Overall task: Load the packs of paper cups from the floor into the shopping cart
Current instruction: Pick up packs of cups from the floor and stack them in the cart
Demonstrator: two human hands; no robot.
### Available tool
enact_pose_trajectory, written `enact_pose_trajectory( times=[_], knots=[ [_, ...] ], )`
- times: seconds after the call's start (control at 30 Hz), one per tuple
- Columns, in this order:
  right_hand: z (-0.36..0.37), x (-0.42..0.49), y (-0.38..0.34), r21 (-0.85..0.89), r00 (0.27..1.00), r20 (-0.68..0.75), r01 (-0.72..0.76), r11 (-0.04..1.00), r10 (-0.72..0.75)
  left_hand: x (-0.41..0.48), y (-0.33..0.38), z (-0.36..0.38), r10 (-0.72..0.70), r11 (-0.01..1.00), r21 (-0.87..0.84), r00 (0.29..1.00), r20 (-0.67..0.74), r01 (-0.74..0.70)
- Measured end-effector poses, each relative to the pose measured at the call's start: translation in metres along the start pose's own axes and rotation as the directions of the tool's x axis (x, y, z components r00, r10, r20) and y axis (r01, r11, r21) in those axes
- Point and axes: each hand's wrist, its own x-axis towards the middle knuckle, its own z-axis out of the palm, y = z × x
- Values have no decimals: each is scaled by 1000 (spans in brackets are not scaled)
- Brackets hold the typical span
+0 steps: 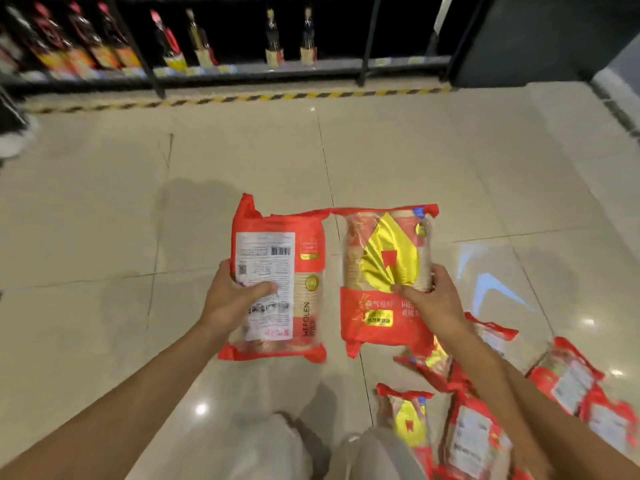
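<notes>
Left hand (230, 299), thumb laid across the white label, grips a red plastic pack of paper cups (304, 244), held back-side up above the glossy beige tiled floor (104, 220). Just beside it, a second red pack (388, 251) with a yellow emblem is gripped by the right hand (438, 301), thumb on its face. Further red packs (471, 441) lie on the floor, lower right.

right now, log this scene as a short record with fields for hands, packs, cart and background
left hand: grips the label-side pack, held up
right hand: grips the yellow-front pack, held beside it
floor: loose packs at lower right, by the right arm
shopping cart: not in view
background: shelf with bottles
</notes>
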Motion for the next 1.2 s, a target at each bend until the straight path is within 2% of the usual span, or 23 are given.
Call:
enact_pose_trajectory(
  times=[0.13, 0.23, 0.33, 0.4, 0.5, 0.67, 0.83, 1.07, 1.13, 1.2],
  knots=[
    [-42, -108, -148, 31, 995, 26, 93, 995, -94, -119, 148, -61, 51, 998, -40, 994, -98, -55],
    [-52, -167, -224, 94, 979, 78, 184, 978, -191, -190, 216, -105, 107, 991, -62, 977, -185, -120],
    [-47, -211, -273, 151, 938, 155, 288, 946, -311, -254, 254, -141, 149, 983, -57, 935, -323, -176],
    [-35, -238, -296, 190, 895, 220, 352, 917, -389, -297, 266, -163, 171, 975, -52, 882, -438, -215],
    [-4, -279, -313, 204, 816, 361, 404, 892, -452, -371, 256, -197, 132, 973, -81, 808, -574, -216],
    [74, -376, -310, 218, 630, 623, 428, 877, -463, -523, 209, -239, -26, 968, -160, 557, -830, -193],
    [146, -511, -269, 201, 371, 835, 482, 853, -407, -691, 130, -252, -182, 956, -236, 274, -944, -177],
    [205, -736, -180, 201, 16, 968, 541, 817, -249, -918, 5, -234, -399, 897, -374, -68, -914, -237],
    [214, -802, -144, 211, -67, 975, 553, 806, -210, -979, -36, -227, -444, 885, -405, -157, -882, -229],
    [223, -868, -106, 208, -128, 978, 568, 796, -164, -1040, -75, -222, -488, 869, -447, -214, -846, -214]
  ],
)
